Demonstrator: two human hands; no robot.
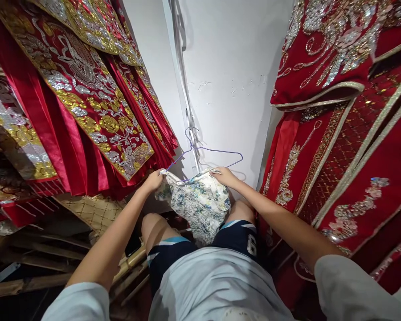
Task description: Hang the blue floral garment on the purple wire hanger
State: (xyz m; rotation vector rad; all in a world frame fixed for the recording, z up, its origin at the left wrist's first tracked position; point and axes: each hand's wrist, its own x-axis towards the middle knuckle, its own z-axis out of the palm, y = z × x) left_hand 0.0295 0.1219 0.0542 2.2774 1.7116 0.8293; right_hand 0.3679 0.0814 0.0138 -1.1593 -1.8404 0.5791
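Observation:
A white garment with a blue and green floral print hangs spread between my hands, just above my knees. My left hand is closed on its upper left edge. At its upper right edge, my right hand pinches the cloth. A thin purple wire hanger stands behind and above the garment, its lower part hidden by the cloth. The hanger's hook is up by a narrow vertical strip on the wall; whether it is hooked on something there, I cannot tell.
Red costumes with gold and silver embroidery hang at the left. More red beaded garments fill the right side. A white wall is straight ahead. Bamboo poles lie low at the left, beside my legs.

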